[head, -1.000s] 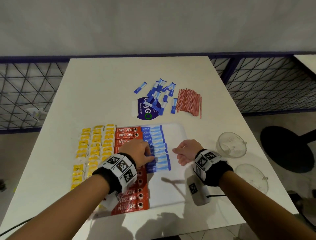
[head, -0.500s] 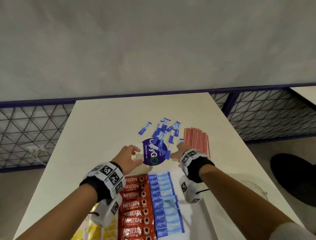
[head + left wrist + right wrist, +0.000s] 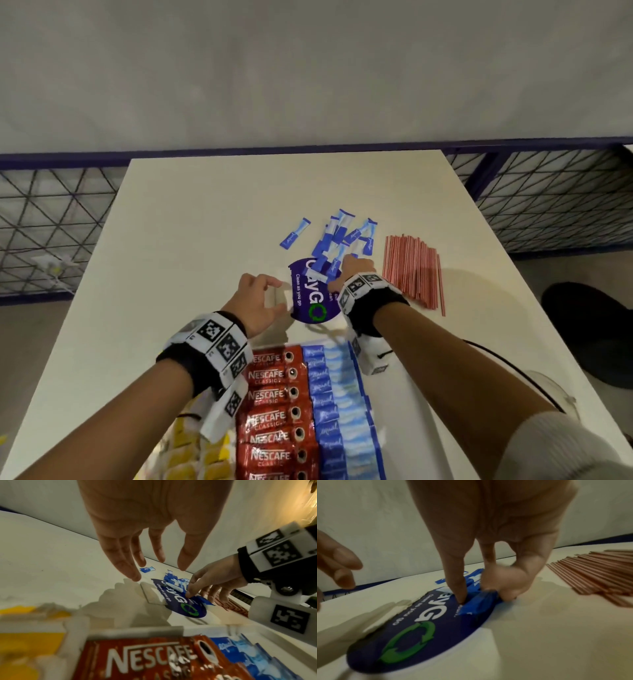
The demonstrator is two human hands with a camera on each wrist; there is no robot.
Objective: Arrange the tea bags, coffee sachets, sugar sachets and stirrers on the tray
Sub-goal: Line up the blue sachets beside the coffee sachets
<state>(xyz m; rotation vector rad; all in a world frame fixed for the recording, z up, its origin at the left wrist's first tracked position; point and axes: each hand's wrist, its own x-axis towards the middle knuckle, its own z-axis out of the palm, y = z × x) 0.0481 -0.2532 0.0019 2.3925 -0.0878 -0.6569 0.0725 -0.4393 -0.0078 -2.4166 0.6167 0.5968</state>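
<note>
Right grip (image 3: 481,596) pinches a blue sugar sachet (image 3: 477,604) between forefinger and thumb, right on the purple sticker (image 3: 310,299) of the counter (image 3: 205,222). Left grip (image 3: 255,301) hovers beside it, fingers loose, holding nothing. Red stirrers (image 3: 412,270) lie just to the right; coffee sachets (image 3: 274,411) line the tray (image 3: 267,637) nearer.

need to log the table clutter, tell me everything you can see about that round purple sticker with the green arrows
The round purple sticker lies flat on the white table, just beyond the tray. It looks like glossy printed card or vinyl, dark purple, with large white letters ending in a G, a ring of green recycling arrows, and small text reading "Clean as you go". Loose blue sugar sachets overlap its far edge. The right hand pinches one blue sachet on top of it; the left hand hovers beside it.
</note>
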